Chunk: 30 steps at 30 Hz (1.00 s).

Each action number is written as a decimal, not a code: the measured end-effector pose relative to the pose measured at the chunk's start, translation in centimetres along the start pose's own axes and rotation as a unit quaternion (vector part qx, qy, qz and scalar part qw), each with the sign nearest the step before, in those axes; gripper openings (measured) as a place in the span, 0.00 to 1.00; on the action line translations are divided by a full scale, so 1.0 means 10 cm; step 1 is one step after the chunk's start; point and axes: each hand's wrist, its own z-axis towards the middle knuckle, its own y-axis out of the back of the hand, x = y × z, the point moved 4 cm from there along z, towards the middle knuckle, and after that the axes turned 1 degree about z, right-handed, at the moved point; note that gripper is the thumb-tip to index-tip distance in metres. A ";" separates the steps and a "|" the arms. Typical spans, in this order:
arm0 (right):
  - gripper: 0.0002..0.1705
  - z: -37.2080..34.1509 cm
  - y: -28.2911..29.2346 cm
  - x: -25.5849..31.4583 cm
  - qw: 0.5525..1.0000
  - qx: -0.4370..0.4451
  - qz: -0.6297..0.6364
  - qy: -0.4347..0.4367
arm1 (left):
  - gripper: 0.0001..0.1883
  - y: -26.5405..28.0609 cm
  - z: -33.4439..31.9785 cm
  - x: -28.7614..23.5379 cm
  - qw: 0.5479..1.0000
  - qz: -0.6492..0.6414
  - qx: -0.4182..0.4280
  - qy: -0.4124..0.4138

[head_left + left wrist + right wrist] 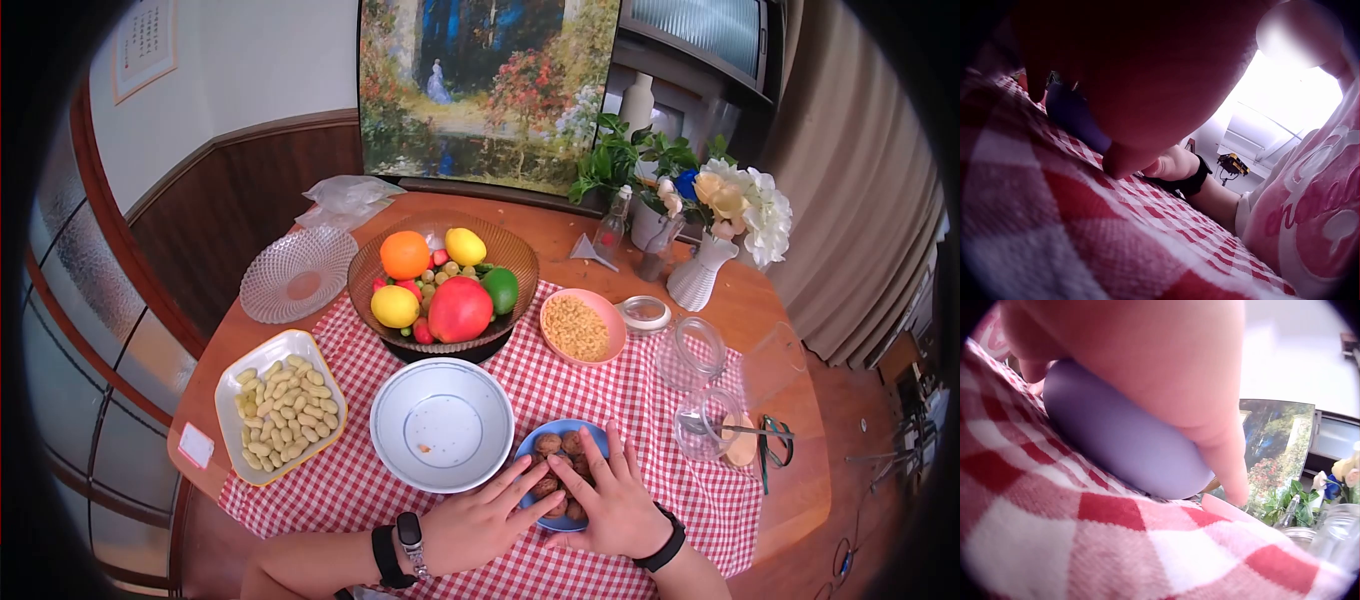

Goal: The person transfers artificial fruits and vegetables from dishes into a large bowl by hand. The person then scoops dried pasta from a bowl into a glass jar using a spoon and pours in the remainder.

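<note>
A small blue bowl of walnuts sits on the checked cloth at the front, right of centre. My left hand reaches over it from the left, its fingers extended across the walnuts. From the right, my right hand lies over the same bowl with fingers spread and fairly straight, covering many of the nuts. In the right wrist view the outer wall of the bowl shows beneath the palm. Beside the left hand stands a white bowl with small brown bits inside.
A tray of peanuts lies left. Behind are a brown fruit bowl, a clear glass dish and a pink bowl of yellowish pieces. Glass jars, scissors and a flower vase stand on the right.
</note>
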 end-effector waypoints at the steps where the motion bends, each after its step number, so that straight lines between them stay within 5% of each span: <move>1: 0.60 0.00 -0.01 0.00 1.000 -0.001 -0.002 -0.001 | 0.36 0.01 0.00 -0.01 1.000 0.000 -0.002 -0.002; 7: 0.56 0.01 -0.02 -0.02 0.997 -0.066 0.034 0.011 | 0.36 0.09 -0.02 -0.04 1.000 0.004 -0.027 -0.006; 20: 0.71 0.07 0.04 -0.09 0.998 -0.027 0.062 0.001 | 0.33 0.10 -0.06 -0.08 0.999 -0.006 -0.051 -0.011; 27: 0.67 0.10 0.07 -0.13 0.993 -0.076 0.081 0.027 | 0.31 0.10 -0.07 -0.07 0.998 -0.005 -0.069 -0.012; 30: 0.64 0.09 0.09 -0.30 0.986 -0.116 0.100 -0.065 | 0.31 0.11 -0.08 -0.07 0.998 0.006 -0.064 -0.010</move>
